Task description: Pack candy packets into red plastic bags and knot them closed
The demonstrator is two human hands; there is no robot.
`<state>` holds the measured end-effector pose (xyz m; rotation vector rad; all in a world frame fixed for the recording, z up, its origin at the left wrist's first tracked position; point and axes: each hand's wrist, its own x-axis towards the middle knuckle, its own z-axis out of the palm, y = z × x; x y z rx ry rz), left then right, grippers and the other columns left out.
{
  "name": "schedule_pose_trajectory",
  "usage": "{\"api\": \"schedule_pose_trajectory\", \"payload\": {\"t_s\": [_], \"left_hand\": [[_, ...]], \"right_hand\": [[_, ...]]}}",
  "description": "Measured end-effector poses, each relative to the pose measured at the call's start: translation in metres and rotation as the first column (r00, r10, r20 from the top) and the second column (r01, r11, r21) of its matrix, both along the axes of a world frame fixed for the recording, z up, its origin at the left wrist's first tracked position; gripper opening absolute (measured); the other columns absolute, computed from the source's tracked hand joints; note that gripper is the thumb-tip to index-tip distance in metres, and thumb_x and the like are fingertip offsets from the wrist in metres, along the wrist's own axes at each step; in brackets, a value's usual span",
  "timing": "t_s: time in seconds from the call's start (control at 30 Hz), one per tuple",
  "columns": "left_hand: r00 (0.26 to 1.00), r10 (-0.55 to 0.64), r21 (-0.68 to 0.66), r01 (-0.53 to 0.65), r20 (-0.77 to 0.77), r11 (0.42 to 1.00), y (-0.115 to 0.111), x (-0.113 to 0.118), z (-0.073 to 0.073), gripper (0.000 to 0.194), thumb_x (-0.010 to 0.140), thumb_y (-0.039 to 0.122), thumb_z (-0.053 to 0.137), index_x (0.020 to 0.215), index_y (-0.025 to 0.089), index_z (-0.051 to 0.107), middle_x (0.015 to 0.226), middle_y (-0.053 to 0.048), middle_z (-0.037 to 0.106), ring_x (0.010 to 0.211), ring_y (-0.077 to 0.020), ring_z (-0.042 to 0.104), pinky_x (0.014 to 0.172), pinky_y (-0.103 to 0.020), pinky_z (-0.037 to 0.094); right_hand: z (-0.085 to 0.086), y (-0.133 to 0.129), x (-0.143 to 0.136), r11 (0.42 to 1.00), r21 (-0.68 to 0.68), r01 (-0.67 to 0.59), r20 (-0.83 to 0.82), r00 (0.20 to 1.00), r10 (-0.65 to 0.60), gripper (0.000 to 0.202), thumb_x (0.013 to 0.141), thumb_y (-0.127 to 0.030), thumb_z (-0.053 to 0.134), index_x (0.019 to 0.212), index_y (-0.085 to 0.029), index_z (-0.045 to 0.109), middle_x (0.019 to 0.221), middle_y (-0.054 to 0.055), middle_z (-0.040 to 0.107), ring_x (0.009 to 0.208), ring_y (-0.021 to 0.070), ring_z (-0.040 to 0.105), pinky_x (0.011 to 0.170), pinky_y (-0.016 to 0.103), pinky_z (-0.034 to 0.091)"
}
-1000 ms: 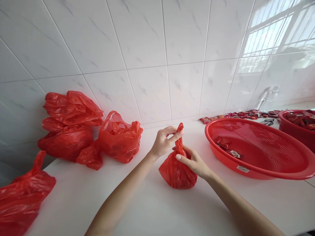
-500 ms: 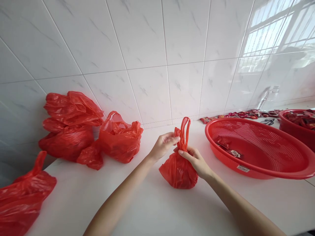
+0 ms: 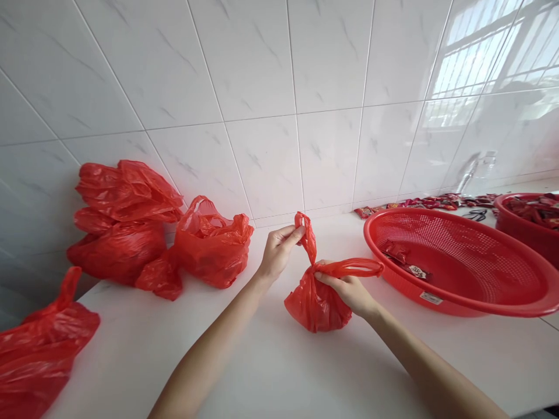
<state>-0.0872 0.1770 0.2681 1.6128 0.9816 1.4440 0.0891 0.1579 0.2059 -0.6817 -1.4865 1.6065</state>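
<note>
A small filled red plastic bag (image 3: 318, 305) rests on the white counter (image 3: 262, 361), its neck gathered and its two handles spread apart. My left hand (image 3: 279, 247) pinches one handle and holds it up to the left of the neck. At the neck, my right hand (image 3: 345, 286) is closed on the gathered plastic. The other handle lies over my right hand and points right, toward the large red basket (image 3: 458, 279).
Several red bags stand at the left, among them an upright one (image 3: 213, 250) by the tiled wall. A few packets lie in the large basket. Behind it are loose packets (image 3: 437, 202), black scissors (image 3: 476, 215), a clear bottle (image 3: 485, 164) and a red tub (image 3: 530, 212) of packets.
The two handles, upright and together before, are now apart. My left hand has moved slightly left with one handle; the other has swung down to the right over my right hand.
</note>
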Motion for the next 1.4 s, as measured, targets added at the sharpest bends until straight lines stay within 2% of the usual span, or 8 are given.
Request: {"api": "schedule_pose_trajectory", "payload": {"t_s": [0.2,0.37,0.5,0.93,1.1,1.2,1.3,1.4], "left_hand": [[0.999,-0.035,-0.077,0.037,0.017,0.996,-0.001,0.002,0.000,0.040,0.086,0.053,0.066,0.071,0.016,0.068,0.073,-0.004,0.064,0.076,-0.0171,0.057,0.081,-0.033,0.050],[0.993,-0.031,-0.152,0.047,0.110,0.987,0.003,-0.002,-0.001,0.037,0.082,0.053,0.070,0.072,0.017,0.071,0.074,-0.003,0.067,0.076,-0.0160,0.059,0.080,-0.031,0.050],[0.985,-0.021,-0.213,0.057,0.171,0.975,0.009,-0.006,-0.004,0.035,0.078,0.052,0.074,0.068,0.018,0.069,0.071,-0.002,0.066,0.074,-0.0151,0.060,0.078,-0.029,0.049],[0.965,0.089,-0.262,-0.022,0.247,0.965,0.022,-0.006,-0.008,0.032,0.066,0.047,0.080,0.066,0.016,0.069,0.073,-0.004,0.067,0.071,-0.0153,0.060,0.074,-0.030,0.048],[0.993,-0.016,-0.176,0.037,0.117,0.984,0.013,-0.005,-0.001,0.035,0.076,0.049,0.074,0.066,0.016,0.069,0.071,-0.003,0.065,0.064,-0.0124,0.054,0.067,-0.028,0.046],[0.992,-0.130,-0.111,0.129,0.004,0.985,0.003,0.001,0.007,0.036,0.085,0.048,0.069,0.069,0.016,0.070,0.070,-0.003,0.064,0.062,-0.0124,0.054,0.066,-0.028,0.047],[0.973,-0.225,-0.082,0.219,-0.060,0.972,-0.006,0.011,0.012,0.036,0.089,0.049,0.064,0.079,0.016,0.073,0.076,-0.005,0.067,0.069,-0.0148,0.059,0.072,-0.030,0.050],[0.967,-0.241,-0.052,0.237,-0.080,0.970,-0.012,0.018,0.014,0.037,0.089,0.051,0.063,0.085,0.016,0.074,0.082,-0.006,0.070,0.073,-0.0163,0.061,0.074,-0.032,0.051]], "right_hand": [[-0.002,0.004,0.002,0.975,0.108,0.195,-0.067,0.980,-0.188,0.044,0.084,-0.046,0.075,0.121,-0.027,0.063,0.095,0.002,0.070,0.090,0.0212,0.066,0.083,0.038,0.052],[-0.002,0.004,0.001,0.898,0.268,0.348,-0.131,0.937,-0.324,0.032,0.091,-0.052,0.065,0.107,-0.027,0.075,0.109,0.006,0.074,0.109,0.0263,0.065,0.096,0.043,0.052],[-0.002,0.001,0.000,0.883,0.346,0.318,-0.096,0.948,-0.304,0.033,0.096,-0.052,0.056,0.103,-0.027,0.077,0.115,0.006,0.072,0.117,0.0265,0.061,0.102,0.041,0.049],[-0.002,-0.001,-0.003,0.925,0.264,0.273,-0.030,0.961,-0.275,0.040,0.094,-0.058,0.057,0.087,-0.022,0.073,0.100,0.007,0.073,0.101,0.0240,0.065,0.094,0.037,0.051],[-0.003,0.000,-0.002,0.885,0.326,0.333,-0.042,0.940,-0.338,0.038,0.096,-0.057,0.053,0.087,-0.021,0.065,0.088,0.004,0.066,0.082,0.0186,0.061,0.076,0.031,0.052],[-0.004,0.002,-0.003,0.907,0.293,0.304,0.011,0.947,-0.321,0.037,0.095,-0.058,0.053,0.103,-0.022,0.059,0.074,-0.001,0.058,0.063,0.0149,0.052,0.059,0.028,0.047],[-0.007,0.004,-0.004,0.939,0.287,0.191,0.075,0.972,-0.221,0.040,0.093,-0.059,0.056,0.109,-0.022,0.060,0.079,0.002,0.060,0.070,0.0179,0.057,0.061,0.030,0.050],[-0.008,0.003,-0.006,0.941,0.327,0.087,0.099,0.987,-0.126,0.038,0.090,-0.059,0.061,0.094,-0.022,0.061,0.091,0.007,0.062,0.083,0.0218,0.061,0.067,0.034,0.054]]}}
